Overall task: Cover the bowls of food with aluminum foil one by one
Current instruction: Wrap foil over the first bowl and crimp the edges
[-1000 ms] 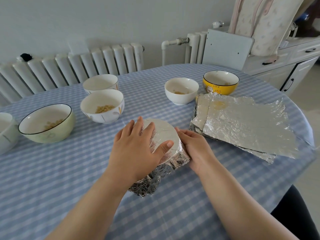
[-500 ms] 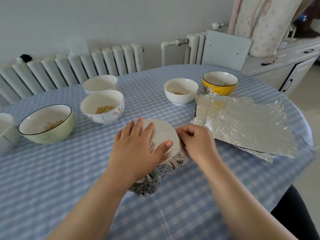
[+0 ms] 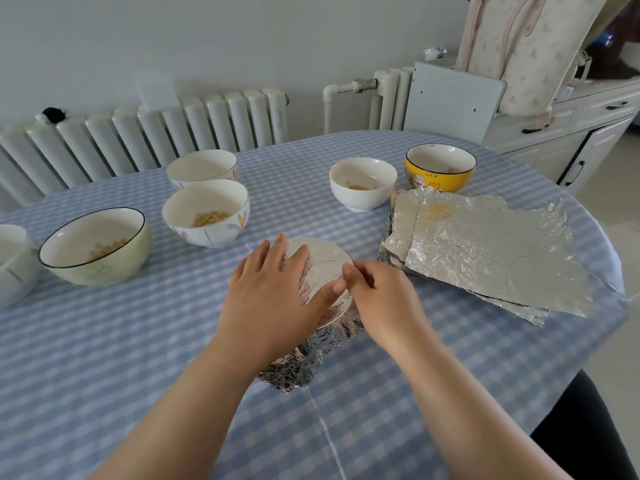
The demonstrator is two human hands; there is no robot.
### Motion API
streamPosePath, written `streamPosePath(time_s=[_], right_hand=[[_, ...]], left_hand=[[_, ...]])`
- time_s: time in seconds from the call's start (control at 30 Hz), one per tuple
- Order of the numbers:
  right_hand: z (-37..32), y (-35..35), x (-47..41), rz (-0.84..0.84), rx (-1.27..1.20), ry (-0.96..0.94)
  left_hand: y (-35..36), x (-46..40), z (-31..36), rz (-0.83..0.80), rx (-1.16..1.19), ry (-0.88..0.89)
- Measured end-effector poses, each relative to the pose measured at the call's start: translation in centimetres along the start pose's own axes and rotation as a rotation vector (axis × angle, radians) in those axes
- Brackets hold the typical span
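A foil-covered bowl [image 3: 320,268] stands at the table's middle, crumpled foil hanging down its near side. My left hand [image 3: 273,299] lies flat on its top, fingers spread, thumb along the right rim. My right hand [image 3: 377,299] presses against the bowl's right rim with curled fingers on the foil edge. A stack of loose foil sheets [image 3: 485,251] lies to the right. Uncovered bowls with food: a white one [image 3: 362,183], a yellow one [image 3: 440,168], a patterned white one [image 3: 206,213], another white one [image 3: 202,167] behind it, and a pale green one [image 3: 95,245].
A blue checked cloth covers the round table [image 3: 138,358]. Part of another white bowl [image 3: 14,261] shows at the left edge. Radiators [image 3: 145,133] run behind the table; a grey chair back [image 3: 450,102] and white cabinets [image 3: 571,133] stand at the far right.
My right hand has moved up from the bowl's lower right side to its right rim, fingers curling in on the foil. The left hand stays flat on top.
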State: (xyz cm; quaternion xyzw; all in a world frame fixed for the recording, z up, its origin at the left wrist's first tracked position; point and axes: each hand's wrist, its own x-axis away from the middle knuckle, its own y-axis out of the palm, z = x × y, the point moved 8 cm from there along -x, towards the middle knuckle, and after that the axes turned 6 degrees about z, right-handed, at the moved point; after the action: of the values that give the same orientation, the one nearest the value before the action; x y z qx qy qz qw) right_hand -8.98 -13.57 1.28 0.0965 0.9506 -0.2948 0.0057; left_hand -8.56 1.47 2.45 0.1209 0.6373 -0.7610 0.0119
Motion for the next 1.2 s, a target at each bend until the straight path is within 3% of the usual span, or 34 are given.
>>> streamPosePath(time_s=[0.43,0.67,1.2], right_hand=[[1.1,0.8,0.4,-0.036,-0.270,0.160],[1.2,2.2,1.6,-0.218,-0.693,0.247],[1.6,1.4,-0.5,-0.212,-0.466,0.113]], left_hand=[[0.0,-0.1,-0.2,0.005,0.029,-0.013],[0.1,-0.1,-0.1,0.004,-0.011,-0.001],[-0.3,0.8,-1.1,-0.173,-0.082,0.141]])
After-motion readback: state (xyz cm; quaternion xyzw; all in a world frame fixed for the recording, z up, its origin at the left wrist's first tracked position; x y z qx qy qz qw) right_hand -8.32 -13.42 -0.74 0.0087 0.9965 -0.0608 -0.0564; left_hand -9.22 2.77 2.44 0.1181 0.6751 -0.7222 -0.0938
